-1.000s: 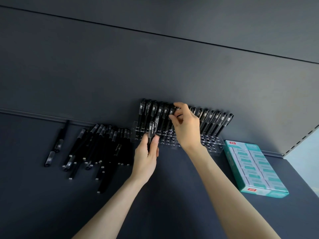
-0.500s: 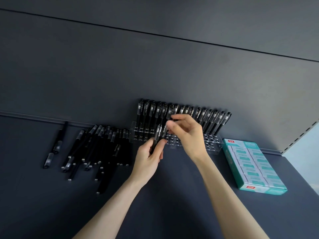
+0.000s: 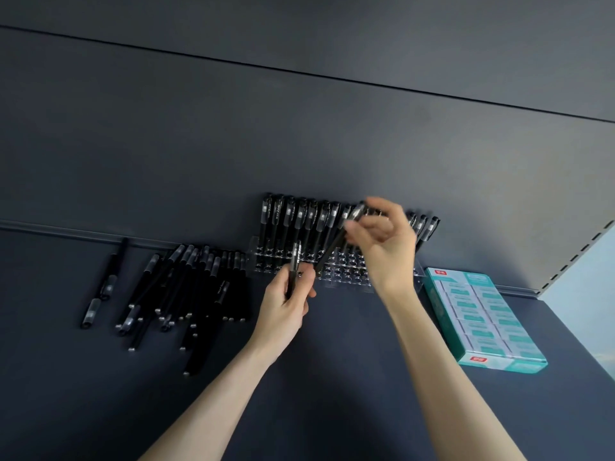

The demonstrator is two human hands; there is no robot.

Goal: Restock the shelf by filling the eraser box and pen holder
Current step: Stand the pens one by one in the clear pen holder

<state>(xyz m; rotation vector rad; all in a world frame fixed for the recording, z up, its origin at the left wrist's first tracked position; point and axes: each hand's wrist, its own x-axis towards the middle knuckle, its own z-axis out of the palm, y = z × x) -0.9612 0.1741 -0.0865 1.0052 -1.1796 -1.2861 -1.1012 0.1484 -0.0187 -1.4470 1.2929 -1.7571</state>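
Right hand (image 3: 382, 247) lifted, pinching tilted pen (image 3: 332, 249) over pen holder (image 3: 349, 279) at back edge of shelf (image 3: 366, 377); left hand (image 3: 286, 307) grips spare pen (image 3: 295, 261); straighten before seating.

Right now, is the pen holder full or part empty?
Part empty. Pens stand along the back row of the holder; its front rows show open, unfilled holes.

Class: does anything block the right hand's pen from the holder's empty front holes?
Nothing visible does. The pen in the right hand slants down toward open holes in the holder; the left hand, gripping another pen, sits close beside its tip.
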